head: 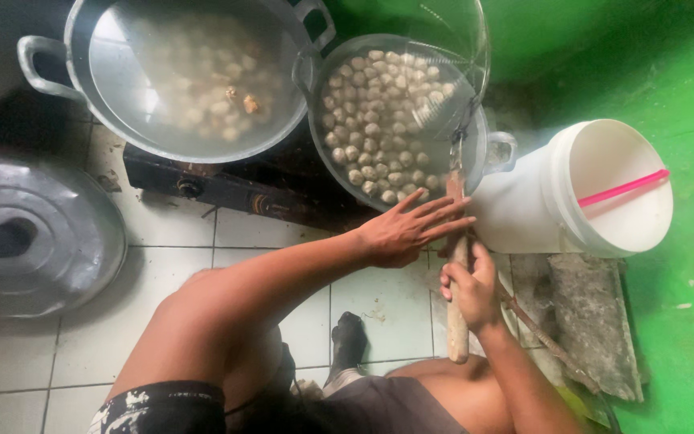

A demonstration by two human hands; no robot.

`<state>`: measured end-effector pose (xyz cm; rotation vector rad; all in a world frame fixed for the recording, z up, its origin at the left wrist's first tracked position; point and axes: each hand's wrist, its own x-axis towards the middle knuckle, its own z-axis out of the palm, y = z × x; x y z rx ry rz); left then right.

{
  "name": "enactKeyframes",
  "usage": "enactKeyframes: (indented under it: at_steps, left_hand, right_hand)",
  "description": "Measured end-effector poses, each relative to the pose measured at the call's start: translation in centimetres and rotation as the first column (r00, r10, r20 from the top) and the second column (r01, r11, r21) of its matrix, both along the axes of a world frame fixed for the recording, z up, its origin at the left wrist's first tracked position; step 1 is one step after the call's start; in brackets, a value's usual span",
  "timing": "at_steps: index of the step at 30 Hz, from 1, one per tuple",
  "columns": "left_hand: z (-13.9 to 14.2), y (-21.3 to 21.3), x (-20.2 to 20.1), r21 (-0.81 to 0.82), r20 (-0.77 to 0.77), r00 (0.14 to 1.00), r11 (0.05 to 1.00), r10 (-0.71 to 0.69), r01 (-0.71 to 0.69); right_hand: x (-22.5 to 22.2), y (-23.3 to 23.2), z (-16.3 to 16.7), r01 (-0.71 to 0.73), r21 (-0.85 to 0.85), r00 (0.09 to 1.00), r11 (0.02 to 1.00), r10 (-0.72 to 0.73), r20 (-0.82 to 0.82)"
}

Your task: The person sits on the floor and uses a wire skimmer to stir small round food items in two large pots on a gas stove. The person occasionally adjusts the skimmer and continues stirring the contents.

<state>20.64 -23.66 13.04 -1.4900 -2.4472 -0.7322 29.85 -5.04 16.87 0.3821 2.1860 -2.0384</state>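
Firmly in right grip [471, 285]: strainer handle [456, 321] (upright)

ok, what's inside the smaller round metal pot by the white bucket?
The smaller round metal pot holds many pale round balls in cloudy liquid. A mesh skimmer on a wooden handle, gripped by the right hand, covers part of them; the pot's bottom is hidden.

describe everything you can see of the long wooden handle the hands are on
The wooden handle is pale, round and worn-looking, standing nearly upright in the picture. Its lower end reaches toward the person's lap; its upper end joins a wire mesh skimmer dipped into the pot of pale balls. The right hand grips it around the middle, while the left hand lies flat across it higher up, fingers spread. The bucket stands just beside it.
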Motion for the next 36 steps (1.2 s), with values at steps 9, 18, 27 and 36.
enactKeyframes:
  at_steps: [9,18,27,36]
  left_hand:
    - [-0.4,2.9,1.3,-0.046,-0.094,0.995,0.998,-0.044,0.039]
    - [-1.3,4.0,1.7,-0.245,-0.081,0.996,0.969,-0.032,0.011]
    - [-0.9,4.4,1.8,-0.196,-0.041,0.998,0.98,-0.041,0.033]
    - [-0.3,3.7,1.8,-0.081,-0.2,0.979,0.997,-0.032,0.016]
  right_hand:
    - [-0.9,0.6,-0.9,0.143,0.193,0.985,0.971,-0.121,-0.125]
    - [-0.5,2.5,-2.4,0.136,0.053,0.989,0.989,-0.139,0.058]
    - [-0.5,3.1,-1.9,0.043,-0.185,0.995,0.982,-0.025,0.097]
    - [0.3,2.4,-0.6,0.006,-0.178,0.998,0.984,0.005,0.064]
